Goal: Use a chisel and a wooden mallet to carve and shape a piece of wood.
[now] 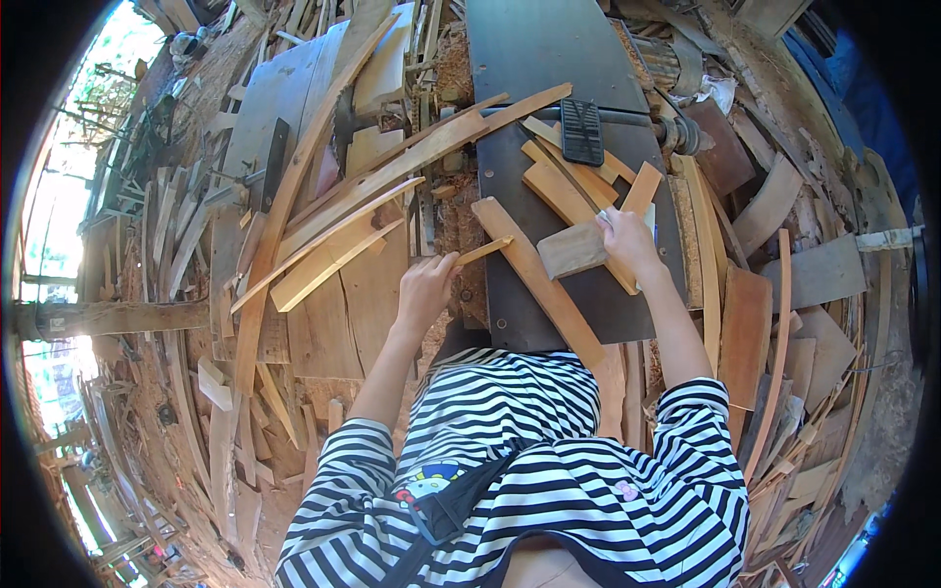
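Note:
My left hand (426,284) is closed on the end of a thin yellow wooden stick (484,248), whose tip reaches over a long light board (537,276) lying diagonally on the dark metal worktop (505,314). My right hand (627,238) is closed on a short greyish wooden block (570,252) above the worktop's right side, among loose orange-brown slats (554,188). A small pale item shows at my right fingers, too small to name. A black slotted rectangular object (582,130) rests farther back among the slats.
Left of the worktop, long strips (333,162) lie over wide wooden boards (323,338). A metal shaft fitting (683,133) sits at the worktop's right. Piles of offcuts (760,338) surround me on both sides. A horizontal timber beam (118,318) runs at the far left.

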